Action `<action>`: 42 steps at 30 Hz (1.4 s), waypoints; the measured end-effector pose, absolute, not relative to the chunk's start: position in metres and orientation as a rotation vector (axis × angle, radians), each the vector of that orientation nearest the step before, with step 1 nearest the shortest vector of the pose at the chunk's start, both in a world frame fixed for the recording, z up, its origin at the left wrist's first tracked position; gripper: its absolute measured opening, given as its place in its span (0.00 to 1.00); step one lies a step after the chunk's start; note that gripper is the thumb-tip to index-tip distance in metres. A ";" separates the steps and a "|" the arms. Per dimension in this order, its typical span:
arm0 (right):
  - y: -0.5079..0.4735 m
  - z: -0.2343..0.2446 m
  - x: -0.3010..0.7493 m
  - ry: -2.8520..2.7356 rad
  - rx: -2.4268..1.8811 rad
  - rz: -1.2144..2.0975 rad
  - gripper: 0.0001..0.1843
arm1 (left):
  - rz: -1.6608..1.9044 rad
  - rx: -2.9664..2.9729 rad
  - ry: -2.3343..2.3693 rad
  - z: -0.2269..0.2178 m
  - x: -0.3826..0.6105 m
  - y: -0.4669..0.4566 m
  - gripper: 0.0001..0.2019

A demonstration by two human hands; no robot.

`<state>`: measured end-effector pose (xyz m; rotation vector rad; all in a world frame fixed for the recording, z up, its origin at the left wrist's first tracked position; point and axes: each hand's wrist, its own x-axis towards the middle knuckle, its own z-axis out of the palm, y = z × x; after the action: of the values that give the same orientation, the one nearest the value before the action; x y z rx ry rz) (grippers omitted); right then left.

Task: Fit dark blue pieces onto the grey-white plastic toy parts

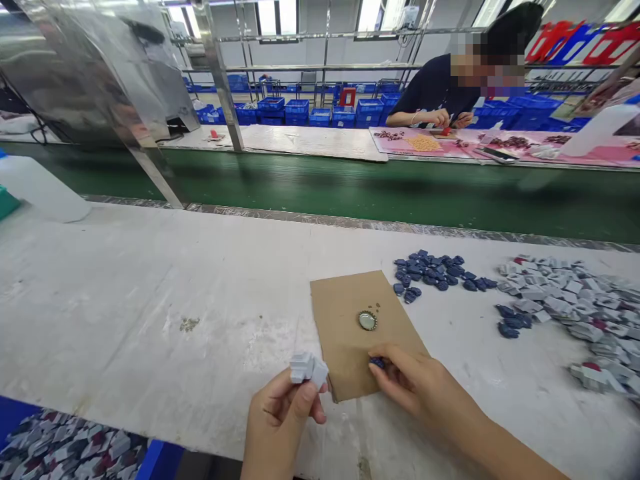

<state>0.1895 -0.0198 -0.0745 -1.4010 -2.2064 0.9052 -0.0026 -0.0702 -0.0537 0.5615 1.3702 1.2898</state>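
Note:
My left hand [287, 417] pinches a small light-grey plastic part [306, 369] with stepped edges, raised above the table near the cardboard's left corner. Between the thumb and fingertips of my right hand [420, 390] is a small dark blue piece [377, 362], held low over the brown cardboard sheet [350, 300]. Farther up the sheet lies a bottle cap [367, 321], hollow side up, with a few tiny dark specks beside it. What fills the cap cannot be made out clearly. A loose pile of dark blue pieces [430, 270] lies right of the cardboard.
Many grey parts [575, 300], some with dark red bits, spread at the right. A blue bin [163, 460] of similar parts stands at lower left. Beyond the white table [150, 300] runs a green conveyor belt [300, 183]. A co-worker [445, 87] works across it.

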 end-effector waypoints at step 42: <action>-0.005 -0.009 0.162 -1.050 -1.299 1.868 0.13 | 1.274 0.362 1.109 -0.045 0.014 -0.073 0.15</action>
<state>0.1620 -0.0048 -0.0092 -1.2991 -1.0501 1.8676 0.0138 -0.0729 -0.0452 0.3622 1.1093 1.2740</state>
